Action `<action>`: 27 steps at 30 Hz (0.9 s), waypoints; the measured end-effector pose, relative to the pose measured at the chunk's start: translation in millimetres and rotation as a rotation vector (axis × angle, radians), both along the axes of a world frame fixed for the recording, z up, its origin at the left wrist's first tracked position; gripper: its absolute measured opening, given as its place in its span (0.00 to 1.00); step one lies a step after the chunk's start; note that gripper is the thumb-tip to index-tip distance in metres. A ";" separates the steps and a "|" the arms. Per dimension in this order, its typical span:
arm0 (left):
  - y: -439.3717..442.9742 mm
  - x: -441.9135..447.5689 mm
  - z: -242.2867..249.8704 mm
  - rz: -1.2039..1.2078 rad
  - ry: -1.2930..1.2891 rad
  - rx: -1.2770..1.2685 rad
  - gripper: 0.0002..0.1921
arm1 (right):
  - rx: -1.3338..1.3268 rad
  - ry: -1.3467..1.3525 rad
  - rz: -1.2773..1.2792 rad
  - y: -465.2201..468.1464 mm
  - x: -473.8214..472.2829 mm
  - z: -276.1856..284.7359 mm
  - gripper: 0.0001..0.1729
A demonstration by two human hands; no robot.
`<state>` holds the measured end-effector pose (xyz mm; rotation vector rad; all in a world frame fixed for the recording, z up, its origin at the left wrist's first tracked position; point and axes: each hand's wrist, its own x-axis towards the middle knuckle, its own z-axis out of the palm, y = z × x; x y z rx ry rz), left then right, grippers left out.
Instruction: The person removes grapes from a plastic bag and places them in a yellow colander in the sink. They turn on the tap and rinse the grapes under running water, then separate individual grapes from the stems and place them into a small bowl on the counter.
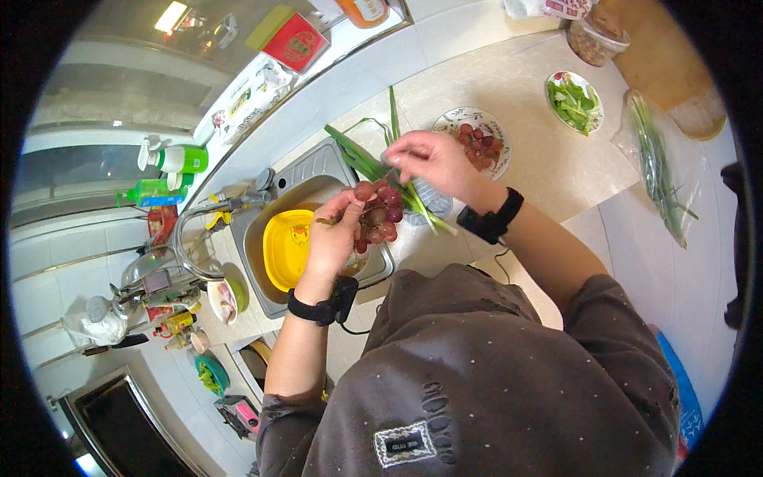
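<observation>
My left hand (337,229) grips a bunch of red grapes (379,216) by its stem, over the edge of the steel sink (326,183). Just beyond the bunch, my right hand (426,160) is raised with bent fingers; whether something small is between them I cannot tell. Loose red grapes (478,149) lie on a patterned plate (504,138) on the counter, past my right hand. A yellow plastic basin (275,250) sits in the sink. Green onions (359,157) lie across the counter beneath my hands, partly over a grey, blurred item (434,201).
The curved faucet (182,235) arches beside the sink, near a bowl of raw meat (225,303). Farther right are a plate of cut greens (575,104), bagged green onions (658,167) and a lidded plastic tub (596,42). Green bottles (183,160) stand by the window.
</observation>
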<state>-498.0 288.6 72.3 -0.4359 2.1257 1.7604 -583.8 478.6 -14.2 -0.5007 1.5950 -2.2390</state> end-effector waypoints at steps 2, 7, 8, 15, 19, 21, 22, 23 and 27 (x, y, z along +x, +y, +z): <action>3.8 1.0 1.0 0.019 0.000 0.045 0.11 | 0.047 0.107 0.080 -9.6 14.4 27.6 0.12; 4.4 1.7 3.8 0.020 0.089 -0.158 0.10 | 0.255 0.551 0.026 -16.0 18.3 58.1 0.13; 4.1 3.8 5.8 -0.003 0.131 -0.099 0.11 | 0.252 0.525 0.048 -16.0 18.3 58.4 0.12; 4.7 11.8 20.1 -0.025 0.072 -0.046 0.13 | 0.165 0.508 0.021 -20.4 24.9 51.2 0.11; 3.0 13.2 17.8 -0.046 0.150 -0.066 0.13 | 0.153 0.454 0.036 -22.6 28.6 50.2 0.11; 1.9 14.3 14.4 -0.046 0.164 -0.140 0.13 | 0.131 0.419 0.045 -22.4 28.2 48.9 0.11; 1.3 15.2 12.6 -0.040 0.164 -0.187 0.13 | 0.158 0.416 0.033 -21.2 27.7 47.8 0.11; 0.4 16.1 11.1 -0.005 0.147 -0.134 0.12 | 0.187 0.404 0.031 -20.0 27.3 46.4 0.10; -8.7 14.5 7.9 0.118 0.043 -0.037 0.11 | 0.282 -0.040 -0.070 -14.9 19.9 36.0 0.13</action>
